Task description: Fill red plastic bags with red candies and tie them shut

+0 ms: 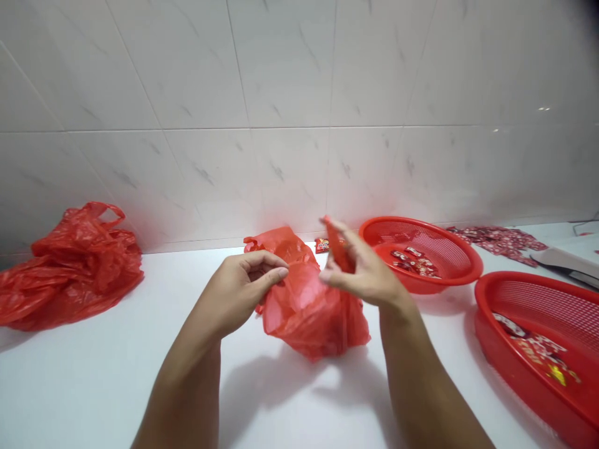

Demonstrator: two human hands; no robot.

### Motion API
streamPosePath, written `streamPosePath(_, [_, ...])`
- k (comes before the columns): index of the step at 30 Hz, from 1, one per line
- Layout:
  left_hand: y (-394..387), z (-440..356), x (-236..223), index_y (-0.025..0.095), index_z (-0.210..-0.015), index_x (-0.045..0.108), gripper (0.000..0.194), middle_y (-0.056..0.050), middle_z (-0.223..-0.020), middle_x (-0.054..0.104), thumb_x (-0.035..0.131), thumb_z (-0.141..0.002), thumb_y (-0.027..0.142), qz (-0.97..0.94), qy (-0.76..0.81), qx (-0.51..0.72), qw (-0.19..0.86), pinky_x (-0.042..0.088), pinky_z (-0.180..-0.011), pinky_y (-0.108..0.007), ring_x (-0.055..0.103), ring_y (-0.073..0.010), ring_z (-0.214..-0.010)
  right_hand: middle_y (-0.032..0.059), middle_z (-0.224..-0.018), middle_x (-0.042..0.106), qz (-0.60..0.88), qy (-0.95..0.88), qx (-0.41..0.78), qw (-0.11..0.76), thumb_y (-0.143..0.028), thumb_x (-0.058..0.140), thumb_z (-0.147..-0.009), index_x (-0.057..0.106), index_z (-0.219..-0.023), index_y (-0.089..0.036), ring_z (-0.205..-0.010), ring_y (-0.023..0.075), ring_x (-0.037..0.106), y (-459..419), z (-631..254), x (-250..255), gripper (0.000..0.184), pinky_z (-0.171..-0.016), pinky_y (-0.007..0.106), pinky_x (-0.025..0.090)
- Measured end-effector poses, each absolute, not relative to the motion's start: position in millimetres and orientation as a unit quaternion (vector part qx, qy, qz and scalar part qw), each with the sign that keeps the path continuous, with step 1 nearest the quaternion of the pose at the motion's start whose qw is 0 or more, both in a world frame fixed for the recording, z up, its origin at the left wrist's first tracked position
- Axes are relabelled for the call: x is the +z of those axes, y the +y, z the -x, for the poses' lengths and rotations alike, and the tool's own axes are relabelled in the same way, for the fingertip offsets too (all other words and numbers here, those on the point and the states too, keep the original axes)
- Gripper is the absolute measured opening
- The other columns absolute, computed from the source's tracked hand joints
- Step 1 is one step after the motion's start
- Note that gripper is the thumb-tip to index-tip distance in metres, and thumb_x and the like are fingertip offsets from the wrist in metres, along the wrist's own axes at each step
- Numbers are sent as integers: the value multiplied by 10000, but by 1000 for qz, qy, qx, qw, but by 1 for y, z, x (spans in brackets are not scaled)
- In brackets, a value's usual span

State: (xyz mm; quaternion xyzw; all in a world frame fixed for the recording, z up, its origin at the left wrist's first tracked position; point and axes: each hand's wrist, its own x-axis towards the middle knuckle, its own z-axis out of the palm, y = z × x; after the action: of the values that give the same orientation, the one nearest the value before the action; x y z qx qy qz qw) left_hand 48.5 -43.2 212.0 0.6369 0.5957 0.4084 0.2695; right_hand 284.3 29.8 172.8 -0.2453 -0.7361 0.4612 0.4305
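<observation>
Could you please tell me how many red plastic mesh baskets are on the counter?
2: one basket just beyond the right hand, another basket at the lower right of the view. Others could lie out of view.

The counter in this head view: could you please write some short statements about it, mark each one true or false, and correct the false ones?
1. The right hand pinches a fold of the red plastic bag between its fingers. True.
2. A second, crumpled red bag lies on the white counter, apart from the hands. True.
3. Both red mesh baskets stand upside down. False: both stand upright, with small red packets inside.
4. The wall behind the counter is painted brick. False: the wall is white tile with grey veins.
</observation>
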Motion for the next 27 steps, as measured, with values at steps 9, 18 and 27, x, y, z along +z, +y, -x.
streamPosePath(9, [-46,-63,209,238,-952,747,192,-30,-791,752,682,-934,418,-653,556,393,331,576,-608,-301,721,-202,-707,9,-824,734,256,-820,451,241,-436,763,-872,732,-842,-243,-695,186,656,18,-215,148,198,-599,296,495])
streamPosePath(18, [-40,-60,190,353,-1598,338,1133,-141,-1613,469,958,-650,371,-677,566,356,308,561,-1013,-470,509,-392,-1440,-22,-623,576,301,-629,639,324,-809,580,-906,744,-1062,-192,-521,110,489,33,-247,153,657,-489,231,397])
streamPosePath(27, [-36,-75,191,199,-980,694,194,-23,-955,715,586,-841,117,-709,470,347,396,529,-778,-311,680,-206,-913,18,-731,613,163,-648,668,328,-813,488,-953,728,-894,-180,-509,75,407,36,-266,154,679,-442,200,322])
